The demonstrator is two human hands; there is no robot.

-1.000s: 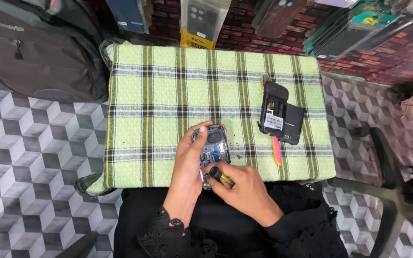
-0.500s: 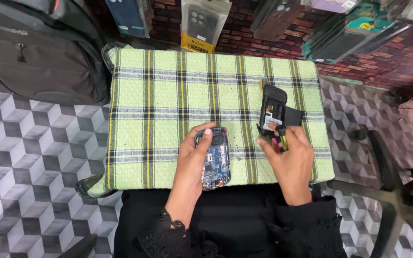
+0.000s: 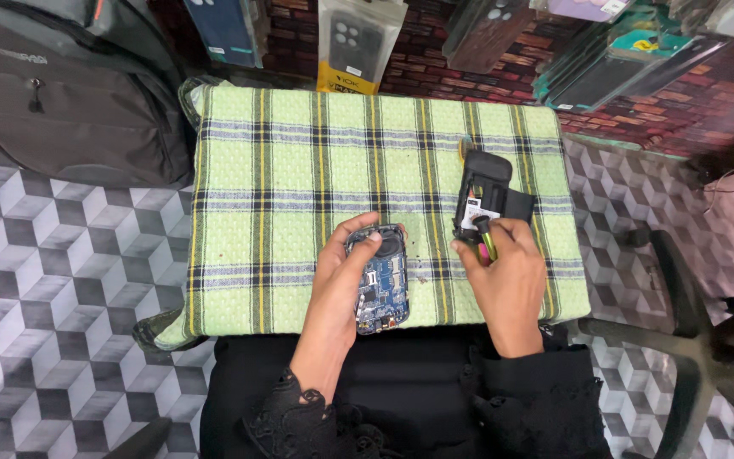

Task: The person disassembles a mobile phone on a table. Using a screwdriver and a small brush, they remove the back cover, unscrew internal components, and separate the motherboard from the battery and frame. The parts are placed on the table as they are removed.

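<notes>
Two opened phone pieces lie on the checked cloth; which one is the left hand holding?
The blue circuit-board piece, near the cloth's front edge, under the left hand. The black piece lies farther back by the right hand.

On green plaid cloth (image 3: pixel 299 170), left hand (image 3: pixel 341 280) grips opened blue phone circuit board (image 3: pixel 380 276), right hand (image 3: pixel 507 276) holds yellow-green screwdriver (image 3: pixel 486 238) against black phone housing (image 3: pixel 486 191); grey backpack (image 3: pixel 53 85) upper left.

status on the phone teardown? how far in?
Done: the phone lies open on the checked cloth, circuit board exposed; black back parts sit apart. In hand: left hand steadies the phone; right hand holds a yellow-green screwdriver by the black parts. Left: board not lifted out.
</notes>
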